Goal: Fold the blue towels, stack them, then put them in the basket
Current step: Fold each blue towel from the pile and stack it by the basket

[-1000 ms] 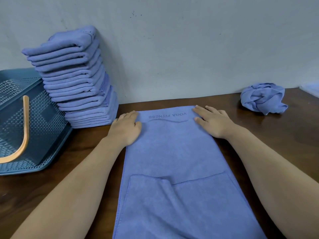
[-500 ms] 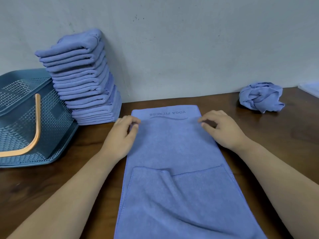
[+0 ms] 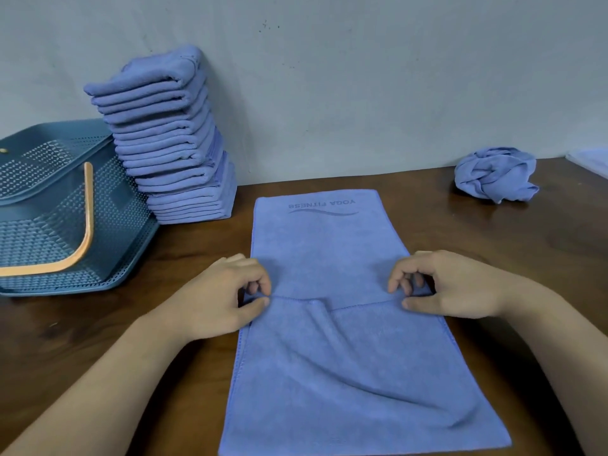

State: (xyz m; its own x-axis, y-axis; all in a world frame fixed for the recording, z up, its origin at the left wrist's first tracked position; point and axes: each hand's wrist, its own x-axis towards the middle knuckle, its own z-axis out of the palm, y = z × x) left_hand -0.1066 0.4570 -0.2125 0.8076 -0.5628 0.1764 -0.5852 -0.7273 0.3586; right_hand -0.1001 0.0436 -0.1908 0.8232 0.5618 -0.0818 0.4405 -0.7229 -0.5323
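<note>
A long blue towel (image 3: 316,245) printed "YOGA FITNESS" lies flat on the brown table, its near end folded over so a hem crosses its middle. My left hand (image 3: 223,297) is at the left end of that hem, thumb and curled fingers pinching the towel's edge. At the right end of the hem my right hand (image 3: 450,287) pinches the same way. A tall, leaning stack of folded blue towels (image 3: 171,139) stands against the wall at the back left. The blue perforated basket (image 3: 42,205) with an orange handle (image 3: 86,222) lies beside the stack at the far left.
A crumpled blue towel (image 3: 493,174) sits at the back right of the table (image 3: 526,245). A pale cloth edge (image 3: 592,161) shows at the far right border. The grey wall runs along the table's back edge.
Both hands slid from the towel's far end back toward me to the hem across its middle, and their fingers curled from flat to pinching. The camera view shifted left.
</note>
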